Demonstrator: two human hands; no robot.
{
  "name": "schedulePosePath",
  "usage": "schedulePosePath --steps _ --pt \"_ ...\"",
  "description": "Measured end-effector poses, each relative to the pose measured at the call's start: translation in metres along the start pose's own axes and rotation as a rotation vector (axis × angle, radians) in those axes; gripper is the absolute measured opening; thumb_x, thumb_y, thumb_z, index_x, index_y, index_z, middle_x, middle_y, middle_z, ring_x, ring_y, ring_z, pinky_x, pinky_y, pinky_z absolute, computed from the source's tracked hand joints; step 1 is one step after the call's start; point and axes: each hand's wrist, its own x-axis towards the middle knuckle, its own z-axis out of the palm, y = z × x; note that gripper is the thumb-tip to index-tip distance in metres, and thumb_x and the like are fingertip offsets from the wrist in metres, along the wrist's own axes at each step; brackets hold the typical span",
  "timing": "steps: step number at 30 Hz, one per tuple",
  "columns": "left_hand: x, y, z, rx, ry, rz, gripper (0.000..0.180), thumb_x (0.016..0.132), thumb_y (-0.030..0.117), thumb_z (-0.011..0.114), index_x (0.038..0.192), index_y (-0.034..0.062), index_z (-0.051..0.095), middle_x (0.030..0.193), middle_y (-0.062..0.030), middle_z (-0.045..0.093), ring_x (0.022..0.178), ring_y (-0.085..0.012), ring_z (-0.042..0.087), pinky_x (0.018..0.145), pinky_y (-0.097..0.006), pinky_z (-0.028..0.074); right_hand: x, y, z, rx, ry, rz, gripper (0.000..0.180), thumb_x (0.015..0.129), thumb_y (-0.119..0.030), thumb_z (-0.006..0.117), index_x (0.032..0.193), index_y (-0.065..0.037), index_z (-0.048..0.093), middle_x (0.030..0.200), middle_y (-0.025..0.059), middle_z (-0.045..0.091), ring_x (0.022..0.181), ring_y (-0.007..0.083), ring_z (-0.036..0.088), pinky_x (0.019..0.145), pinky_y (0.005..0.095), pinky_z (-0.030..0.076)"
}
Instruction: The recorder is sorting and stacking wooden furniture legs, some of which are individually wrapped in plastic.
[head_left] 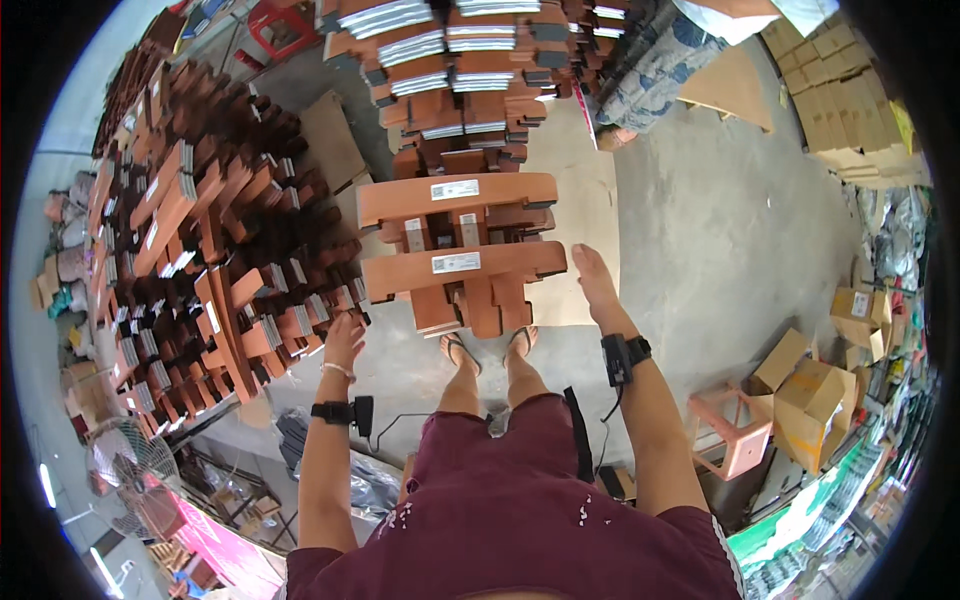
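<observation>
Brown boards stacked ahead; left hand forward-left, right hand extended beside right ends, both unclenched.

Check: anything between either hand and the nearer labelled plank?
Right hand: nothing visible, just open space before the right end of the brown plank. Left hand: nothing clearly between, though the left stack crowds close beside it.

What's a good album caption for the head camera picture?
Left hand and right hand, either side of crisscrossed brown boards.
</observation>
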Motion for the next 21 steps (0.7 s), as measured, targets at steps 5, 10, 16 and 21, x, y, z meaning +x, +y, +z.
schedulePosePath --steps 5,10,16,21 --pt "0.028 0.046 0.065 -0.087 0.215 0.005 0.06 0.088 0.059 0.042 0.132 0.0188 0.039 0.123 -0.0027 0.052 0.107 -0.0199 0.052 0.082 -0.036 0.041 -0.006 -0.02 0.008 0.348 -0.306 0.187 0.059 0.088 -0.049 0.052 0.121 -0.001 0.049 0.111 0.0079 0.057 0.101 0.0155 0.053 0.082 0.0321 0.045" --pt "0.037 0.064 0.094 -0.127 0.07 -0.032 0.053 0.087 0.055 0.049 0.122 0.0153 0.051 0.107 -0.0035 0.06 0.097 -0.0154 0.055 0.079 -0.033 0.041 -0.011 -0.02 0.014 0.417 -0.236 0.151 0.05 0.088 -0.042 0.056 0.118 -0.002 0.051 0.108 0.0069 0.057 0.099 0.0149 0.054 0.079 0.0301 0.047" --pt "0.043 0.058 0.091 0.046 0.104 0.146 0.043 0.088 0.041 0.058 0.114 0.0064 0.056 0.088 -0.001 0.062 0.066 -0.0103 0.058 0.053 -0.02 0.045 -0.021 -0.021 0.013 0.416 -0.258 0.113 0.049 0.087 -0.036 0.059 0.119 0.0 0.05 0.109 0.008 0.057 0.099 0.0145 0.053 0.079 0.0279 0.047" --pt "0.041 0.055 0.084 -0.052 -0.019 0.237 0.038 0.088 0.033 0.06 0.11 0.0016 0.056 0.09 -0.001 0.061 0.074 -0.0088 0.059 0.06 -0.023 0.049 -0.022 -0.022 0.018 0.45 -0.213 0.134 0.052 0.087 -0.037 0.059 0.121 0.0 0.048 0.112 0.0069 0.056 0.099 0.0132 0.053 0.08 0.0265 0.045"
